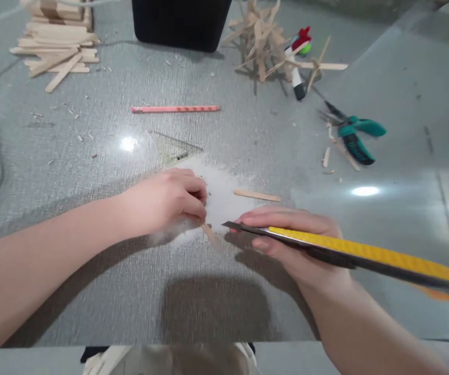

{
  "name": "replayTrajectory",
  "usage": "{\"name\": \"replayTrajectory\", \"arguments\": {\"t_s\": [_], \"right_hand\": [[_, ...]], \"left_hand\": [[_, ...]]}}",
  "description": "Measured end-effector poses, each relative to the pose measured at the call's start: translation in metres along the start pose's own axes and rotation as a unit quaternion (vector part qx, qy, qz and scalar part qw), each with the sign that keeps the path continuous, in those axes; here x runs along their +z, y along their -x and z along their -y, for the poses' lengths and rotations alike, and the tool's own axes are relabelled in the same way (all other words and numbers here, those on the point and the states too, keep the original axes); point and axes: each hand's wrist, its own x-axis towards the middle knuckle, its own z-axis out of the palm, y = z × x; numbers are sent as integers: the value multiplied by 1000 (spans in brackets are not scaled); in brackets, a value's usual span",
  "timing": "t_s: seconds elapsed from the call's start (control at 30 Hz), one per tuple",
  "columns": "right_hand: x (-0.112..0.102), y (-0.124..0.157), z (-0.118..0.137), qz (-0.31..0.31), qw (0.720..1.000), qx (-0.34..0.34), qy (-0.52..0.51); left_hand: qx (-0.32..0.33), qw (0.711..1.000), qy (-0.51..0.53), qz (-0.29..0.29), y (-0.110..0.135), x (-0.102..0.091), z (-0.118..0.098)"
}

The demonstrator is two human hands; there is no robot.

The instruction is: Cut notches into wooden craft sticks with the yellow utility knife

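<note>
My right hand (290,242) grips a yellow utility knife (349,252), its blade tip pointing left near the table's middle. My left hand (170,200) is closed, fingers pressed down on a small wooden stick (211,235) that pokes out from under it, just left of the blade tip. Both hands rest over a white scuffed patch (220,195) on the grey mat. A second short wooden stick (256,195) lies loose just beyond the knife.
A pink pencil (175,109) and a clear set square (173,147) lie farther back. A stack of wooden sticks (58,44) sits back left, a black box (181,23) at the back, a stick model (263,41) with a marker (297,78) beside it, teal pliers (355,136) at right.
</note>
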Motion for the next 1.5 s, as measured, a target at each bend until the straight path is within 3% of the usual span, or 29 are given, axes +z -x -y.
{"name": "replayTrajectory", "arguments": {"t_s": [0.17,0.4,0.7,1.5], "right_hand": [[4,-21,4,63,998,12,21],[4,-47,1,185,971,-147,31],[2,-58,-6,205,966,-151,48],[-1,-59,-6,226,959,-150,79]], "left_hand": [[19,999,31,-8,-2,3,3],[1,999,27,-46,-4,6,4],[-64,998,22,-19,-10,6,-1],[-118,993,12,13,-14,1,-10]]}}
